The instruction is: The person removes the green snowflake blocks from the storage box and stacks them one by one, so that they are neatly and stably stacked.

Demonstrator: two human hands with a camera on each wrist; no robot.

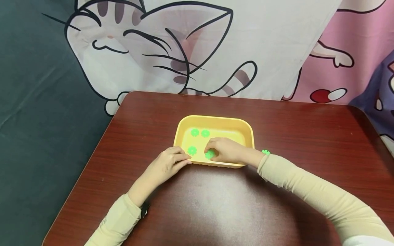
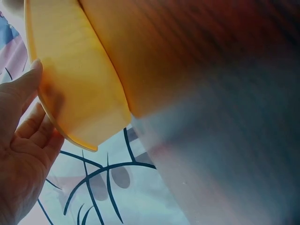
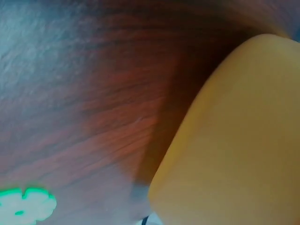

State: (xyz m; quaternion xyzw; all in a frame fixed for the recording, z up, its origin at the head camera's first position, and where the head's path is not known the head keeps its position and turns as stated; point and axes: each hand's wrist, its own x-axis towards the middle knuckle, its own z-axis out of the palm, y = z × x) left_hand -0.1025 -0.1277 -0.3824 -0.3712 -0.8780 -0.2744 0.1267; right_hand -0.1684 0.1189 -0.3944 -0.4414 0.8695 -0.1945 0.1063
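A yellow plastic tray (image 1: pixel 215 164) stands on the table, its long side toward me. My left hand (image 1: pixel 167 163) grips its near left rim; in the left wrist view the left hand (image 2: pixel 28 154) has its thumb on the outer wall and its fingers behind the rim. Inside the tray, my right hand (image 1: pixel 226 150) pinches a green notched plastic disc (image 1: pixel 210 154) close over the floor. Three similar discs lie flat there: one at front left (image 1: pixel 192 150), two at the back (image 1: pixel 195 132) (image 1: pixel 205 133). The right wrist view shows the tray's outer wall (image 3: pixel 239 140), not the hand.
Another green disc (image 1: pixel 265 152) lies on the table right of the tray, partly behind the right forearm; the right wrist view shows this flower-shaped disc (image 3: pixel 26 206) too. The brown table (image 1: pixel 307 136) ends at the back before a cat-print curtain (image 1: pixel 271 44).
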